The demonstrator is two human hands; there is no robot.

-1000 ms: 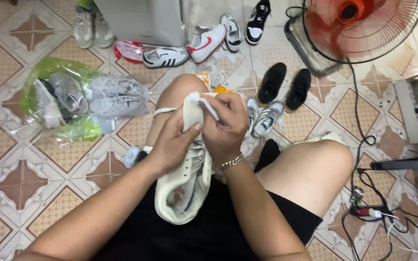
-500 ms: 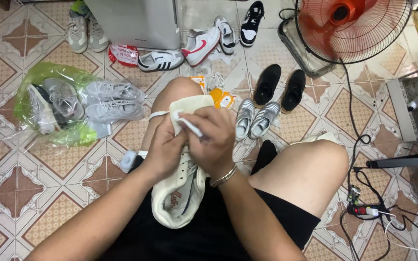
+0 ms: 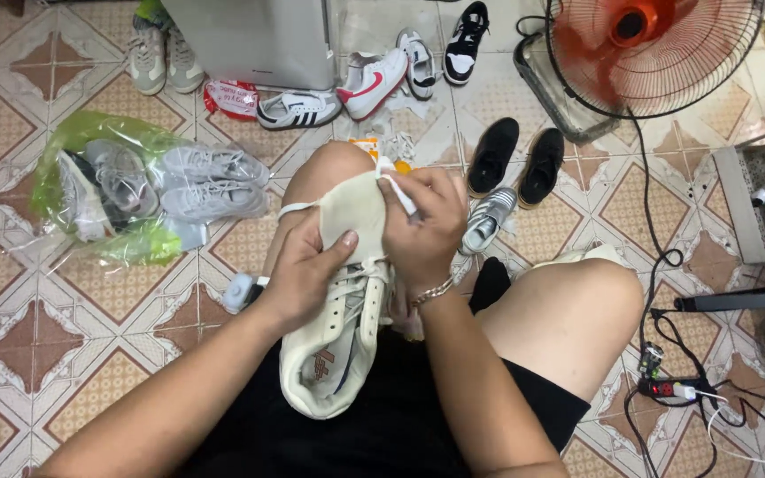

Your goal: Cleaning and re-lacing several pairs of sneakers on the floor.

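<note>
Both hands grip a cream lace-up sneaker (image 3: pixel 338 327) on the lap: left hand (image 3: pixel 303 279) steadies it, right hand (image 3: pixel 422 226) pinches a white cloth (image 3: pixel 397 193) against its toe.

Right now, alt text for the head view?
A seated person's left hand steadies a cream sneaker on their lap while the right hand presses a white wipe to its toe. Other shoes and an orange fan sit on the tiled floor.

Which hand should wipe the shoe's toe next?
Probably the right hand: it already pinches the white cloth at the shoe toe, while the left hand steadies the shoe's side.
</note>
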